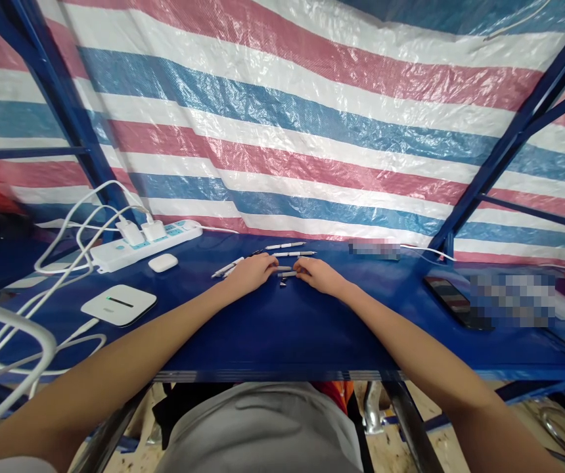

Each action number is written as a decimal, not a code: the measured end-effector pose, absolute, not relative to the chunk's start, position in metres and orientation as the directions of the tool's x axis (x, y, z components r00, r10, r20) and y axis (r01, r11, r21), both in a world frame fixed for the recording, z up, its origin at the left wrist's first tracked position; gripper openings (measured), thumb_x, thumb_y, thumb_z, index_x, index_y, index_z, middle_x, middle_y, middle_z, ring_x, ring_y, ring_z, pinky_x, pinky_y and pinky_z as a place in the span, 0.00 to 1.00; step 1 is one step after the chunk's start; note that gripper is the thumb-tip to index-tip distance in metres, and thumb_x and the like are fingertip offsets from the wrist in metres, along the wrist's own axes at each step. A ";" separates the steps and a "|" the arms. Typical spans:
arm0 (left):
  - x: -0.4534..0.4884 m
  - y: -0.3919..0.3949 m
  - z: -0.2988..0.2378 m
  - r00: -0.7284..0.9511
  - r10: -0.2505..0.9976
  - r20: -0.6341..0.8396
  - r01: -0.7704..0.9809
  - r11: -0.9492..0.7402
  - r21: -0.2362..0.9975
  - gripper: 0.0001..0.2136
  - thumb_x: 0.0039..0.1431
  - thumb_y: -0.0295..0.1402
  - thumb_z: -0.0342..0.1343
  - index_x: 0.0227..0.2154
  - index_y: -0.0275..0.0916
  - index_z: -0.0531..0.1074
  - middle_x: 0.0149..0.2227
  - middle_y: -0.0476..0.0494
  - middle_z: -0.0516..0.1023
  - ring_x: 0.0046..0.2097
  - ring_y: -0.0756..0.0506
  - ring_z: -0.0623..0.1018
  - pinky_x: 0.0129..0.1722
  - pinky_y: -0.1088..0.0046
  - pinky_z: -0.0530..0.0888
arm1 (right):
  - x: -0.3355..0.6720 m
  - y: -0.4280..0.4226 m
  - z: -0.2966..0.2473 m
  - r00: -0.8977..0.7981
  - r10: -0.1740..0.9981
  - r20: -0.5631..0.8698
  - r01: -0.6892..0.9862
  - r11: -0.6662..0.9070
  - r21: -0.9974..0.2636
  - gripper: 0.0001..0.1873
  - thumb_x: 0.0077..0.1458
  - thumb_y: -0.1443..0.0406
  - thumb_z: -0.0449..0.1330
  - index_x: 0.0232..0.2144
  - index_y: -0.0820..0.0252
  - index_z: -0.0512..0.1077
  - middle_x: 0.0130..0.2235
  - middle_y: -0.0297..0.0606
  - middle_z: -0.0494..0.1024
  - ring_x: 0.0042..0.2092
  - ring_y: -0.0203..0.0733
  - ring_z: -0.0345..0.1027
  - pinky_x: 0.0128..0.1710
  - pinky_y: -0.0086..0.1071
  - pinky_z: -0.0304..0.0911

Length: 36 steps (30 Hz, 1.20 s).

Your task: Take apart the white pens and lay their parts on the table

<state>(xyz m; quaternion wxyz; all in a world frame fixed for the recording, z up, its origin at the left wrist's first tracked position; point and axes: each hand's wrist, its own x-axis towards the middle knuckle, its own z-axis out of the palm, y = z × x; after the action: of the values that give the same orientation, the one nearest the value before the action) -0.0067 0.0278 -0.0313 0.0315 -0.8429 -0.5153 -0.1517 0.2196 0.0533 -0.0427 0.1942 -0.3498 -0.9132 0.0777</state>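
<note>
My left hand [251, 273] and my right hand [316, 276] lie palm down near the middle of a blue table [272, 335], fingertips facing each other. Between them lies a short white pen barrel [286, 273], and both hands' fingertips reach it; I cannot tell whether either grips it. Just below it sits a small metal pen part [283, 280]. Two white pens [292, 249] lie side by side beyond my hands. Another white pen [228, 267] rests by my left hand's wrist side, its end partly hidden.
A white power strip [144, 244] with plugged-in chargers and white cables stands at the left, near a white earbud case [163, 263] and a flat white device [118, 305]. A phone [454, 302] lies at the right. A striped tarp [282, 131] hangs behind the table.
</note>
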 end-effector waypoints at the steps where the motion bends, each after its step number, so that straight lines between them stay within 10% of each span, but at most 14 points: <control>1: -0.006 0.029 -0.032 0.429 0.857 0.286 0.874 -0.474 0.108 0.10 0.65 0.32 0.45 0.42 0.42 0.72 0.43 0.45 0.75 0.43 0.43 0.76 0.41 0.70 0.71 | 0.219 0.053 -0.043 -0.678 0.671 0.301 0.612 0.741 -0.276 0.08 0.57 0.68 0.55 0.41 0.61 0.69 0.40 0.39 0.75 0.41 0.36 0.67 0.43 0.30 0.59; 20: -0.007 0.028 -0.035 0.496 0.831 0.253 0.829 -0.540 0.149 0.17 0.67 0.44 0.43 0.43 0.42 0.74 0.40 0.44 0.74 0.37 0.45 0.75 0.36 0.72 0.69 | 0.254 0.081 -0.052 -0.382 0.865 0.325 0.865 0.458 -0.203 0.16 0.60 0.59 0.53 0.44 0.65 0.69 0.46 0.45 0.72 0.48 0.42 0.66 0.52 0.42 0.61; 36: -0.007 0.029 -0.037 0.515 0.822 0.244 0.823 -0.554 0.127 0.15 0.67 0.42 0.44 0.44 0.43 0.72 0.41 0.45 0.73 0.37 0.45 0.75 0.36 0.72 0.69 | 0.244 0.085 -0.052 -0.552 0.770 0.320 0.747 0.627 -0.221 0.12 0.61 0.62 0.53 0.39 0.65 0.71 0.41 0.39 0.74 0.45 0.37 0.67 0.49 0.39 0.63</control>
<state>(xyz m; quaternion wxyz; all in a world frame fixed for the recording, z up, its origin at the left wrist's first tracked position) -0.0071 0.0292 -0.0373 0.0022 -0.8704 -0.4724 -0.1390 0.2440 0.0854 -0.0518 0.1961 -0.4309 -0.8804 0.0297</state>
